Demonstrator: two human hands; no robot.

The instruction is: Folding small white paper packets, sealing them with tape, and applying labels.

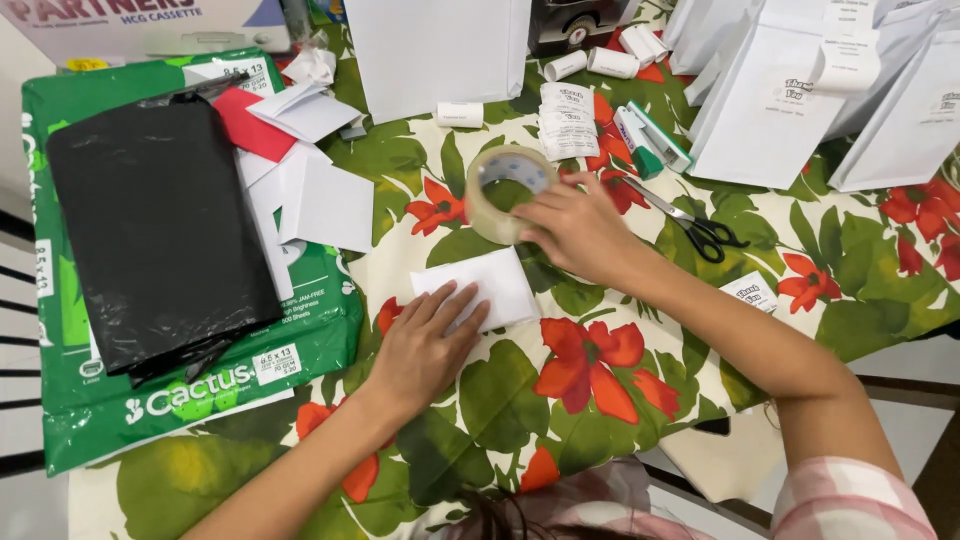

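Packing tape [508,192], a clear-brown roll standing tilted on the flowered tablecloth [590,390], is gripped at its right rim by the right hand [578,232], fingers curled over the edge. Just below and left of that hand lies a small white folded packet [487,288]; the left hand [425,345] lies flat with its fingers spread, pressing the packet's lower left part down. The two hands are apart, the packet between them. Right of the right hand lie black-handled scissors [695,226], and beyond its fingers a green-and-white tape dispenser [650,140] beside printed slips [566,120]. Far left of the left hand a black plastic bag [160,230] rests on a green paper ream [200,385], with loose white paper scraps [315,195] beside it. White paper bags [765,110] stand beyond the right hand.
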